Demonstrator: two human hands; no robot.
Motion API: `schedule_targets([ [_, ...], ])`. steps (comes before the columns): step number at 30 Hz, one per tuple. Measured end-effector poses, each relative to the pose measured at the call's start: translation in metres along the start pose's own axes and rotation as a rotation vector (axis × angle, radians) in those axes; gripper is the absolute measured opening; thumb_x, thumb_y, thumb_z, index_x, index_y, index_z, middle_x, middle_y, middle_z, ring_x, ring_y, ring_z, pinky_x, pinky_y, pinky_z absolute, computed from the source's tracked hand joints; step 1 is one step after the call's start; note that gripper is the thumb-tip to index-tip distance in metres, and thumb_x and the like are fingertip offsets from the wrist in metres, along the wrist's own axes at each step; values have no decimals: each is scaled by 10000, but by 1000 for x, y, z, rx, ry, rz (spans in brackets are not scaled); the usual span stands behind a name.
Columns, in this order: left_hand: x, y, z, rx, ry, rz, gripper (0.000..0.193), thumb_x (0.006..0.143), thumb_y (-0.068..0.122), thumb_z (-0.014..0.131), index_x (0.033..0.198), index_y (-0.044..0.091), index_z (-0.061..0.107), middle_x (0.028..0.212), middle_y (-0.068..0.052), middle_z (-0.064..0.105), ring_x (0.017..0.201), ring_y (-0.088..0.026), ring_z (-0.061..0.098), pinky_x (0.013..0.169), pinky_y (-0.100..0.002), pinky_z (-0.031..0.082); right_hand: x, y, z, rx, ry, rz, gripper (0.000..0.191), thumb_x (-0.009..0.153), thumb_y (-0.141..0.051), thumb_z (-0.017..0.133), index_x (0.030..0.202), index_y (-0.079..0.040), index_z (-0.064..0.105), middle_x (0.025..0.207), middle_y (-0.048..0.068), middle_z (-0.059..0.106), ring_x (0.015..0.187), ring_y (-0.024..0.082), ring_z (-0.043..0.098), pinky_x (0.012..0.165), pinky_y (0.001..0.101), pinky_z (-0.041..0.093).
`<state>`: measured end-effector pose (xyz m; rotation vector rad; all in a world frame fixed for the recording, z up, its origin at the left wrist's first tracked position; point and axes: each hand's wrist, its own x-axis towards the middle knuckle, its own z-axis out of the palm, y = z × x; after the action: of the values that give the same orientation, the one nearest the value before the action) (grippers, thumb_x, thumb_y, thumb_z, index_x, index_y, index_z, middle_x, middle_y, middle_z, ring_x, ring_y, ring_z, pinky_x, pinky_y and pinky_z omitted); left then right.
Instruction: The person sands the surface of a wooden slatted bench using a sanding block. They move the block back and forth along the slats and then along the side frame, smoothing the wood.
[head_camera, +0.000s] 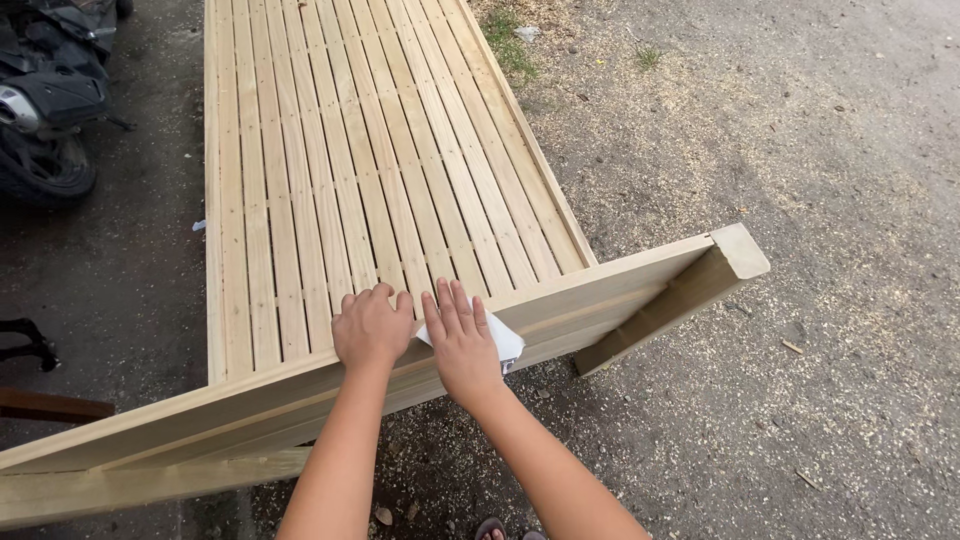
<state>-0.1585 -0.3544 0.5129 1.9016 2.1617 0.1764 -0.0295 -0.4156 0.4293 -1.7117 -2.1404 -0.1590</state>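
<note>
Two bare hands are resting on a big wooden bed frame (300, 180) that is sitting outside on the ground (800, 400). The left hand (371, 327) is curling its fingers over the top edge of the end board (590, 290) and gripping it. The right hand (462, 337) is lying flat with fingers stretched out, pressing down on a white piece of paper (503, 342) on that same edge; it is not wrapping around anything. The paper is peeking out on the right side of the hand.

The end board is running long from the lower left up to the upper right, ending at a thick corner post (735, 255). The long slats are pointing away from the person, toward the top. A dark motorbike (50, 100) is standing at the upper left.
</note>
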Motion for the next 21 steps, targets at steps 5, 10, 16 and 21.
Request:
schedule_targets([
  [5,3,1,3,11,-10,-6,490,936,438,451,1205,137,729,1195,-73,728,1173,-275,596,998,-473,468,-13,174,-49,-131,60,325,736,857,37,484,1573,-12,318,1639,278,282,1559,431,186,1256,578,121],
  [10,3,4,2,18,-14,-41,489,939,448,453,1203,147,735,1198,-64,730,1181,-267,594,998,-464,470,-13,216,-66,-123,178,509,721,860,73,512,1556,64,326,1638,346,247,1544,531,109,1244,606,106],
  [16,2,6,-3,25,-7,-41,491,933,438,460,1214,143,734,1212,-72,727,1176,-269,597,1008,-464,460,6,11,-13,-16,15,212,660,881,-58,509,1508,75,348,1600,339,264,1529,495,148,1205,657,79],
  [21,-1,6,-9,8,-23,-37,495,940,447,456,1206,136,734,1205,-69,728,1176,-262,592,1009,-456,459,9,3,-16,103,17,-20,654,909,-66,507,1539,30,356,1624,268,303,1533,414,220,1228,594,119],
])
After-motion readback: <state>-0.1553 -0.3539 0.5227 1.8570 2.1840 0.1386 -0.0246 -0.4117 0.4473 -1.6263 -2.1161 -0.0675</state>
